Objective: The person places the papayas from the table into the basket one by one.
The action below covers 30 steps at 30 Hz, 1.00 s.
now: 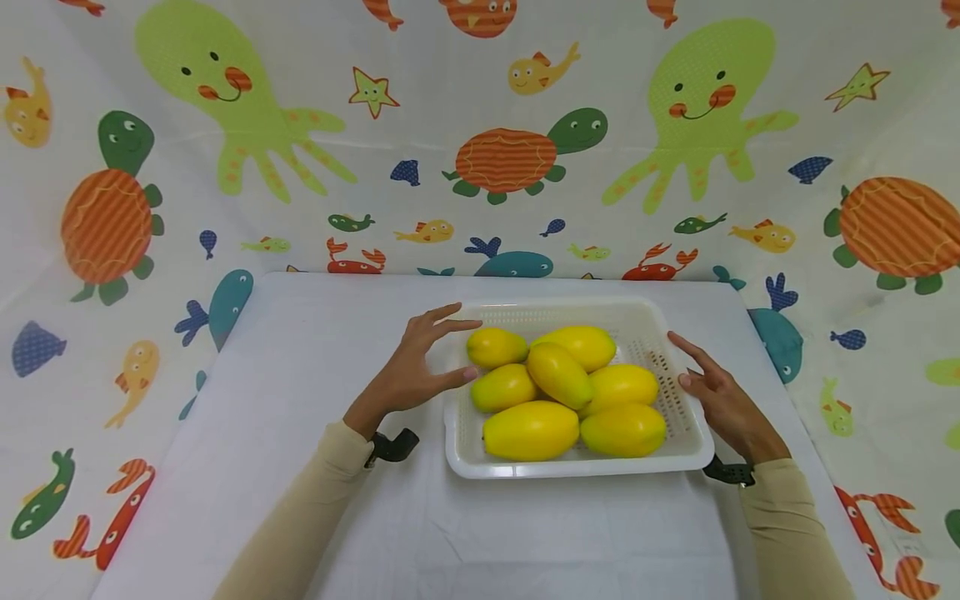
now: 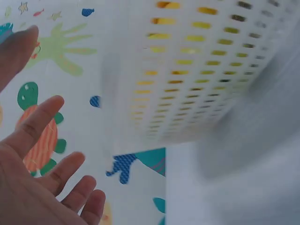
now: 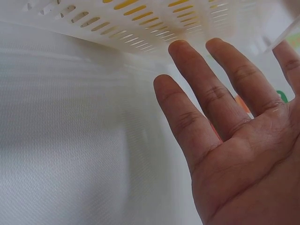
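A white plastic basket (image 1: 504,471) with slotted sides holds several smooth, oval yellow fruits (image 1: 531,431), one lying on top of the others. My left hand (image 1: 408,367) is at the basket's left side with fingers spread, thumb and fingertips reaching over the rim in the head view. In the left wrist view that hand (image 2: 35,173) shows a gap between its fingers and the slotted wall (image 2: 187,89). At the right side is my right hand (image 1: 731,408), thumb and forefinger near the rim. The right wrist view shows its fingers (image 3: 213,93) extended, fingertips close to the slotted underside.
The basket stands on a table with a white cloth (image 1: 337,333). Behind and beside the table hangs a white curtain (image 1: 420,83) printed with sea animals. A dark band (image 1: 393,446) with a camera is on the left wrist, another band (image 1: 727,471) on the right.
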{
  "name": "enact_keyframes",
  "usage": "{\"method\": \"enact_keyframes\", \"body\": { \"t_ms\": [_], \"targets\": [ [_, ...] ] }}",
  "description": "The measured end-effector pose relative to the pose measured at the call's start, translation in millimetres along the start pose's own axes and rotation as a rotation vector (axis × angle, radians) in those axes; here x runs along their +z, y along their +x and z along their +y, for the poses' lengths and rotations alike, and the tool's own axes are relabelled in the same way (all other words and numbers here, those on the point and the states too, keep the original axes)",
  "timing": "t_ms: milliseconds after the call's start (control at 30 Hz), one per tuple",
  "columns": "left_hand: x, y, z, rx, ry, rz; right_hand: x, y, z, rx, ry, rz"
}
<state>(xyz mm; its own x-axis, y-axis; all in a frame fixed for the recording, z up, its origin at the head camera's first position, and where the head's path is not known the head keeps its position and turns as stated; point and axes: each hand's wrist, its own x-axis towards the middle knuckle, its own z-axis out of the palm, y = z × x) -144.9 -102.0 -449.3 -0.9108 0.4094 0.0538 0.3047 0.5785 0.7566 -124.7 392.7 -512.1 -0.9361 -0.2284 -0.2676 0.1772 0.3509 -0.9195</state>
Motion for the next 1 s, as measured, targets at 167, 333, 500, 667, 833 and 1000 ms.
{"method": "enact_keyframes", "body": {
  "t_ms": [167,333,500,667,833,1000],
  "targets": [
    [13.9,-12.2,-20.7,-0.04,-0.106,0.042,-0.2,0.4,0.3,-0.004,-0.008,0.0],
    [31.5,-20.3,-30.9,-0.067,-0.253,0.055,-0.9,0.9,1.5,-0.001,-0.011,0.004],
    [45.5,-24.1,-34.2,-0.027,-0.361,0.043,-0.2,1.3,1.4,0.008,-0.006,0.009],
    [50.0,-27.0,-34.3,0.003,-0.424,0.04,3.5,0.6,-0.5,0.013,-0.005,0.018],
    [45.8,-32.0,-36.6,-0.001,-0.462,0.043,12.1,0.9,-3.3,0.008,-0.011,0.02],
    [38.2,-36.6,-42.8,-0.012,-0.444,0.056,22.1,4.0,-6.6,0.0,-0.008,0.025]
  ]
}}
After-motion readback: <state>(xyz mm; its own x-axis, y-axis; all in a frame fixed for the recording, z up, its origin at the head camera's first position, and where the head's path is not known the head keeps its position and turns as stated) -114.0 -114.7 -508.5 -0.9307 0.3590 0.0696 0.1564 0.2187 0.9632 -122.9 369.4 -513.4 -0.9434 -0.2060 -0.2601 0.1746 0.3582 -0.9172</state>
